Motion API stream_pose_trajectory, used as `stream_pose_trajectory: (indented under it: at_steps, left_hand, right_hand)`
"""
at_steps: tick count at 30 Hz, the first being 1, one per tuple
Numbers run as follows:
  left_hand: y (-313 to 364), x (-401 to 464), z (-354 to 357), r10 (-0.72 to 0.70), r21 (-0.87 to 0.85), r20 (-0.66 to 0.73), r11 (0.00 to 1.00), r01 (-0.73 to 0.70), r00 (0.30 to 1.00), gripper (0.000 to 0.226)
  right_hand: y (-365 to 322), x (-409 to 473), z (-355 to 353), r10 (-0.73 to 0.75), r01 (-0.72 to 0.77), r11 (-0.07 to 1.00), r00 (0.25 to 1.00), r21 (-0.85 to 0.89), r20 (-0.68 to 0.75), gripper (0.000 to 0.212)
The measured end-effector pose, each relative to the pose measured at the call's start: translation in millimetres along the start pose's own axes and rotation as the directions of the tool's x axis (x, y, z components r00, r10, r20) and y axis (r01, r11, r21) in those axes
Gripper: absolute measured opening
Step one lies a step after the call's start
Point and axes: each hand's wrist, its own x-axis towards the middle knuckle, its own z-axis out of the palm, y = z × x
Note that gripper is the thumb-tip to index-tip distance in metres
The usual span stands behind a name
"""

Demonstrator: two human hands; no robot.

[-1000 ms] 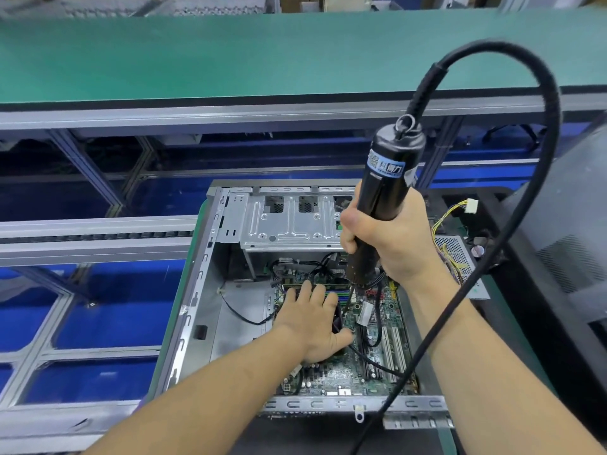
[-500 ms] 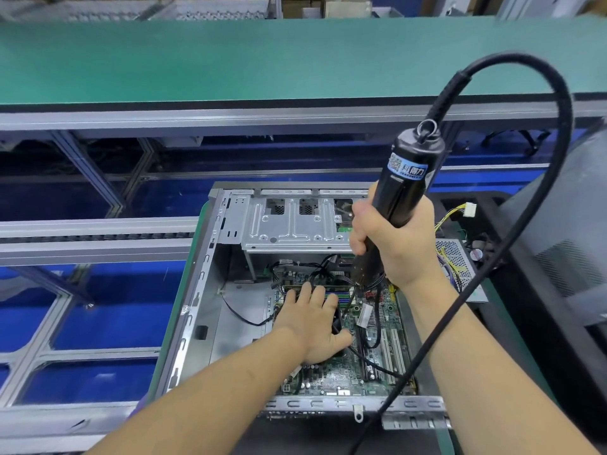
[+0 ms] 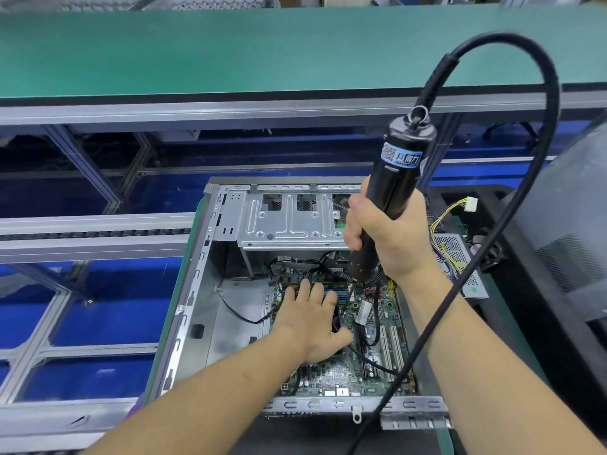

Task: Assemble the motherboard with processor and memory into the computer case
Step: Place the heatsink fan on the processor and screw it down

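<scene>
case [image 3: 226, 211]: bare matt metal | screwdriver [image 3: 399, 172]: glossy black plastic | mat [image 3: 230, 50]: matt green

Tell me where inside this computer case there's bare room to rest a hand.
The bare metal floor between the computer case left wall and the motherboard edge is free, crossed only by one thin black cable. The motherboard itself is crowded: left hand flat on it, electric screwdriver gripped by the right hand coming down beside it, plus looping cables.

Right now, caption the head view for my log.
Right hand holds electric screwdriver over motherboard; left hand rests flat.
</scene>
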Motion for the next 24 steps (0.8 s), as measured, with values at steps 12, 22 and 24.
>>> stream_pose_trajectory:
  at_steps: [12,22,24]
  left_hand:
    - [1.2,-3.6,-3.3,-0.001,-0.004,0.01,1.0,0.001,1.0,0.083]
    - [-0.1,-3.0,-1.8,0.013,-0.013,0.0,1.0,-0.013,1.0,0.083]
    - [-0.9,-2.2,-0.4,0.013,-0.023,-0.001,1.0,-0.013,1.0,0.083]
  right_hand:
    - [1.2,0.8,-0.5,-0.021,0.021,0.999,0.999,-0.037,0.024,0.029]
    - [1.3,0.0,-2.3,-0.018,0.018,0.999,1.0,-0.05,0.009,0.027]
    - [1.8,0.1,-0.7,-0.02,0.021,0.997,1.0,-0.075,0.019,0.029]
